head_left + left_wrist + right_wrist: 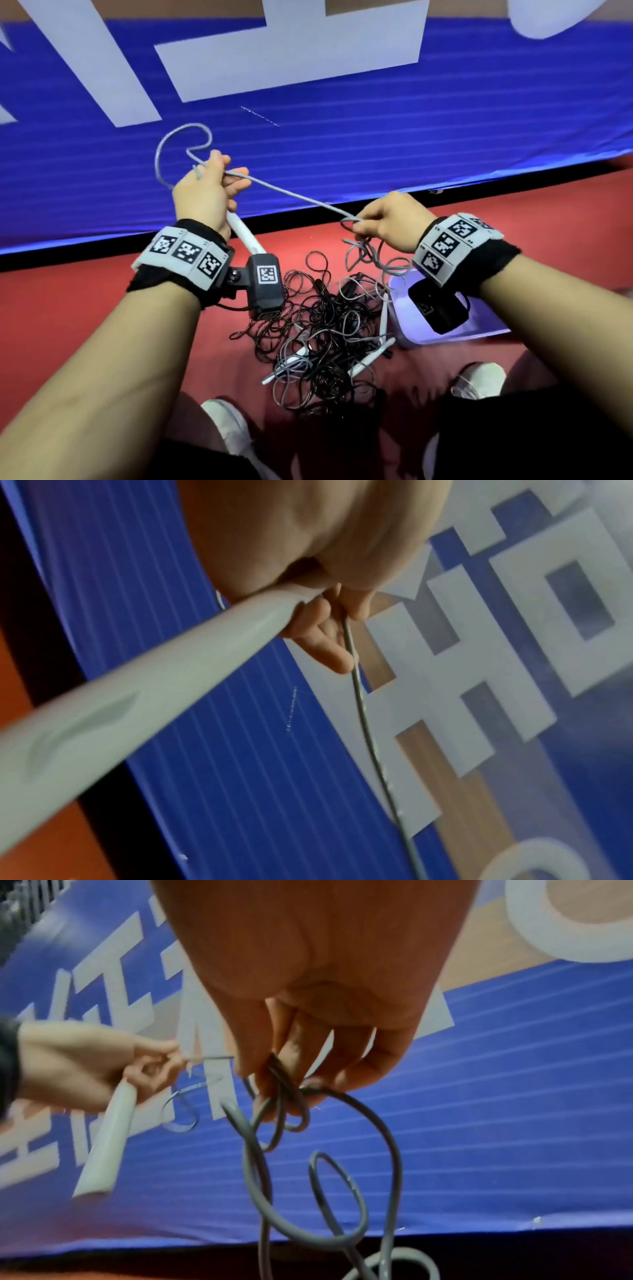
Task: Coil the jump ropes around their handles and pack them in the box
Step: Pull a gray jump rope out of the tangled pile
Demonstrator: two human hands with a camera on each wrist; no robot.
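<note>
- left hand (pixel 202 192): raised above the floor, fingers curled round a white cylindrical plastic jump-rope handle (pixel 244 233); the handle slants down out of the palm toward the wrist camera. the fingertips (pixel 337 656) also pinch a thin grey cord (pixel 291 195) where it leaves the handle's top.
- thin grey cord: one free loop arcs up and left of the left hand; a straight run stretches rightward and down to the right hand; beyond that, loose loops hang toward the floor.
- tangled pile of black and grey jump ropes (pixel 325 329): lies on the red floor (pixel 85 308) between the forearms, just beside the box; several white handles stick out of it at its lower edge.
- right hand (pixel 387 222): held lower than the left, thumb and fingers pinching the grey cord, with a few loops (pixel 325 1164) gathered under the fingertips.
- pale lilac plastic box (pixel 479 334): sits on the red floor under the right wrist, partly hidden by the wrist camera; contents cannot be told.
- blue floor mat with large white lettering (pixel 342 137): spreads behind both hands, black-edged where it meets the red floor.
</note>
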